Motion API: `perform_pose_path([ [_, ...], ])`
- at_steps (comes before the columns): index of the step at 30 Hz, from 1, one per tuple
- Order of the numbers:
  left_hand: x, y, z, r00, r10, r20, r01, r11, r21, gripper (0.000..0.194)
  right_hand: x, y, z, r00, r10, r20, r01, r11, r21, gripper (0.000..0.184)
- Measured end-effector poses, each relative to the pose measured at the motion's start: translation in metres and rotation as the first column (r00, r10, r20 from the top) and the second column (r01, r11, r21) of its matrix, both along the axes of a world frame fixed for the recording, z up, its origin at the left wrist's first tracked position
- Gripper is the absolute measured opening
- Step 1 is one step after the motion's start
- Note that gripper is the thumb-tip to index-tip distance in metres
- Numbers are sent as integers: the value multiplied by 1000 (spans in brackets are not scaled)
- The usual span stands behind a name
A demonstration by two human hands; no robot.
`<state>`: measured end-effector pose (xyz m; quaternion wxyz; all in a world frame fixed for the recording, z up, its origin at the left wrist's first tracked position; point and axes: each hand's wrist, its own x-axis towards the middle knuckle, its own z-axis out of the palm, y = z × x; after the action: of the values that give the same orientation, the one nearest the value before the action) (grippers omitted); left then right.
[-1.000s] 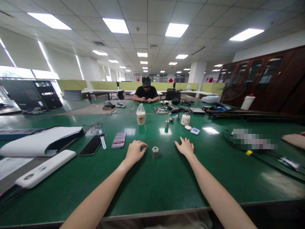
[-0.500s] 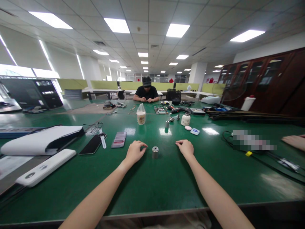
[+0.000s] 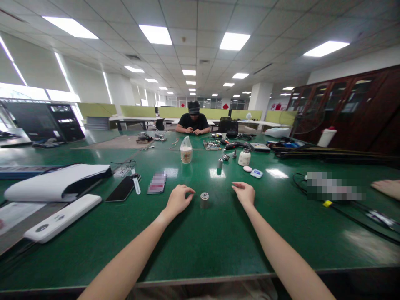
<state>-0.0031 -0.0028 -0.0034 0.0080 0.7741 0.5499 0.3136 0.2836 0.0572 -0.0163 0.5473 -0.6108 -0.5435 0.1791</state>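
A small metal cylinder [image 3: 204, 200] stands upright on the green table [image 3: 200, 246], between my two hands. My left hand [image 3: 178, 199] rests on the table just left of it, fingers curled under with the fingertips near the cylinder, not touching it. My right hand [image 3: 245, 193] lies to the cylinder's right, a little farther off, fingers bent inward toward it and holding nothing.
To the left lie a black phone [image 3: 123, 188], a white flat device [image 3: 62, 217] and a white folder [image 3: 56, 183]. Beyond stand a bagged cup [image 3: 186, 153], a second metal cylinder [image 3: 220, 163] and a white jar [image 3: 244, 157]. A person [image 3: 193, 121] sits opposite; another person's hand [image 3: 386, 186] and black cables [image 3: 359, 208] are at right.
My right hand's fingers went from spread flat to curled inward. My left hand and the cylinder stayed put; the view shifted slightly.
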Motion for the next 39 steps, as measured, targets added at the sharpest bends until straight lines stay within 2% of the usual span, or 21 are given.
perform_pose_path([
  [2, 1, 0, 0, 1000, -3, 6, 3, 1000, 8, 19, -17, -1, 5, 952, 110, -286, -77, 989, 125, 25],
  [4, 3, -1, 0, 1000, -12, 16, 11, 1000, 23, 19, -40, -9, 11, 861, 292, -416, -197, 946, 256, 31],
  [7, 6, -2, 1, 999, -32, 29, 31, 999, 37, 19, -77, -27, 17, 709, 548, -444, -416, 833, 365, 23],
  [10, 8, -2, 0, 998, -48, 36, 47, 998, 39, 19, -103, -42, 17, 613, 665, -426, -555, 746, 367, 19],
  [12, 9, -2, 0, 998, -57, 37, 56, 998, 41, 19, -111, -45, 16, 581, 689, -432, -588, 723, 363, 23],
  [16, 8, -2, -1, 997, -66, 27, 64, 997, 43, 19, -114, -42, 12, 560, 687, -462, -590, 723, 360, 31],
  [28, 9, -4, -1, 998, -56, 21, 56, 998, 41, 18, -110, -50, 9, 571, 701, -427, -620, 709, 336, 32],
  [32, 9, -4, 0, 998, -60, 35, 59, 997, 50, 17, -108, -49, 7, 585, 690, -425, -605, 721, 338, 32],
  [35, 12, -6, 4, 992, -82, 98, 75, 994, 76, 18, -108, -49, 7, 594, 686, -420, -598, 726, 340, 33],
  [39, 21, -13, 15, 946, -134, 296, 126, 991, 48, 19, -108, -49, 8, 597, 691, -407, -602, 722, 341, 32],
])
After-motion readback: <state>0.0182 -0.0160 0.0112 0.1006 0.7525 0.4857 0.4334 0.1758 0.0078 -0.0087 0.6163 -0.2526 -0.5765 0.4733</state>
